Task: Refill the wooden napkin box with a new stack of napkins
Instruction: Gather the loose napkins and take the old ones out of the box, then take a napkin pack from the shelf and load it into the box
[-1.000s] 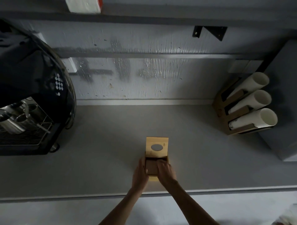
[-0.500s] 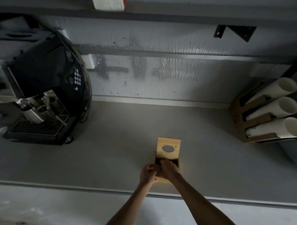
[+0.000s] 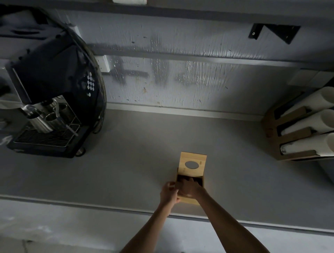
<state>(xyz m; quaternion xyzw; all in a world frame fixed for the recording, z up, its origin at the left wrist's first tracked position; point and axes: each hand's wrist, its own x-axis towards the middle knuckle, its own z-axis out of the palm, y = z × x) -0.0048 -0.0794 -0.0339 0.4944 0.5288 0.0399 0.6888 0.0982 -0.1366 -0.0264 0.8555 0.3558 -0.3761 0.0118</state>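
Note:
The wooden napkin box [image 3: 189,200] stands on the grey counter near its front edge. Its lid [image 3: 192,164], with an oval hole, is slid back toward the wall, so the near half of the box is uncovered. My left hand [image 3: 169,194] grips the box's left side. My right hand [image 3: 188,186] reaches into the dark opening, fingers inside; what they touch is hidden. No napkins show in the box. A white and red pack [image 3: 129,1] lies on the shelf at the top edge.
A black espresso machine [image 3: 52,86] with a metal jug and drip grate fills the left. A wooden rack of white cup stacks [image 3: 303,130] sits at the right by the wall. Bare grey counter [image 3: 135,162] lies around the box. A black bracket [image 3: 274,32] hangs on the wall.
The camera view swung left and down. My right hand has gone deeper into the box opening, and my left hand has shifted onto the box's left side.

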